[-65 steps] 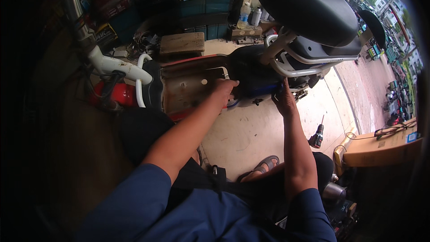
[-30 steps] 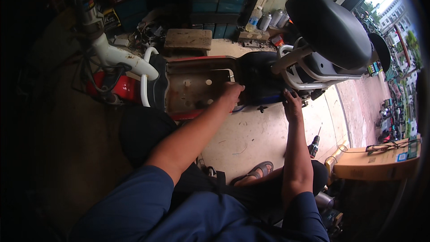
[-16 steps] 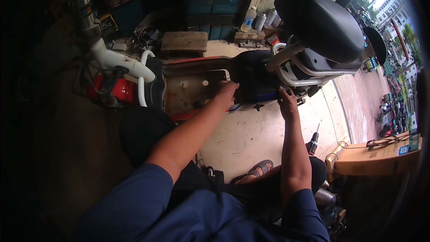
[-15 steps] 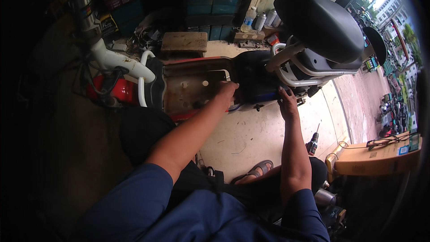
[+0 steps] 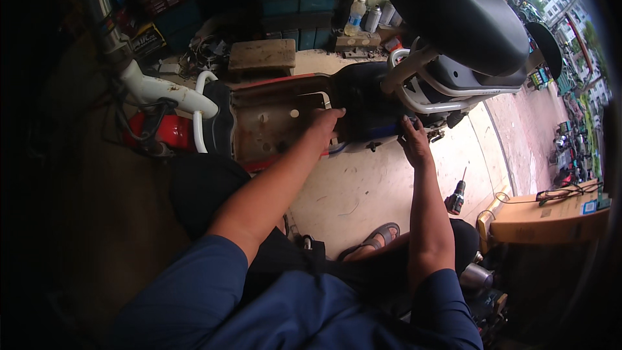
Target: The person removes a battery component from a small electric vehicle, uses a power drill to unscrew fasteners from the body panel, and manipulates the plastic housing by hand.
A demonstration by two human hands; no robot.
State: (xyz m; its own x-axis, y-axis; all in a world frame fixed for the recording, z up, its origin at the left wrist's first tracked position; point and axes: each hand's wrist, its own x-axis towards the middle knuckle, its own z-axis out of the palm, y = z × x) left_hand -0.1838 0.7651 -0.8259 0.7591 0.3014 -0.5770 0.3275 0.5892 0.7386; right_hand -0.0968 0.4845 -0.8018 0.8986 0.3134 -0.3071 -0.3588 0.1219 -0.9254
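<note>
An electric scooter stands crosswise before me, its rusty open floor tray at the left and its black seat at the right. Between them sits a black plastic cover with a blue lower edge. My left hand is closed on the cover's front edge, beside the tray; its fingertips are partly hidden. My right hand grips the cover's near side below the white frame tube, with thumb and fingers curled at the edge.
A cordless drill stands on the floor at the right, near a cardboard box with cables. Behind the scooter are a wooden stool, a bottle and spray cans. My sandalled foot is below.
The view has shifted slightly, so the scooter appears a little further left and higher. My right hand has shifted slightly at the cover's edge; my left hand keeps its place on the cover.
</note>
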